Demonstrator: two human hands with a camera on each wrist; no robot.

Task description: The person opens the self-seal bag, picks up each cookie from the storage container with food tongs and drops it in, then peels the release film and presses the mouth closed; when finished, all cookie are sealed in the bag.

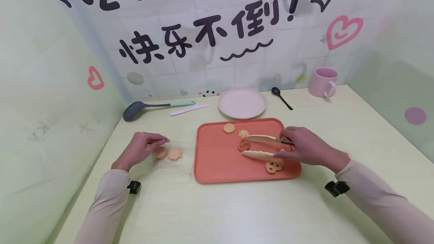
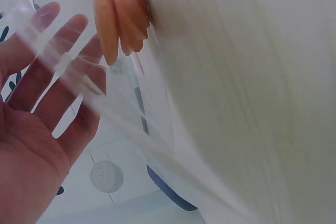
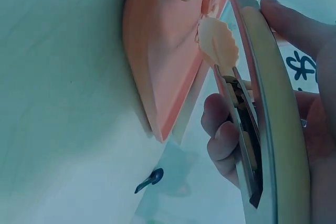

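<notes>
In the head view my left hand (image 1: pixel 140 149) pinches the edge of a clear plastic bag (image 1: pixel 181 144) at the left of the table. Inside it lie a round cookie (image 1: pixel 160 153) and a flower-shaped cookie (image 1: pixel 174 154); the left wrist view shows these cookies (image 2: pixel 123 17) through the film. My right hand (image 1: pixel 301 146) grips food tongs (image 1: pixel 262 138) with cream scalloped tips. The tips stand spread over a red tray (image 1: pixel 217 166), around a brown round cookie (image 1: pixel 243 145). Also on the tray are a pale round cookie (image 1: pixel 229 128), a swirled cookie (image 1: pixel 243 134) and a face-cut cookie (image 1: pixel 272 167).
Behind the tray sits a pink plate (image 1: pixel 242 102), with a small black spoon (image 1: pixel 281 98) and a pink mug (image 1: pixel 323 82) to its right. A slotted ladle (image 1: pixel 135 110) and a pink knife (image 1: pixel 190 109) lie at the back left. Printed walls enclose the table.
</notes>
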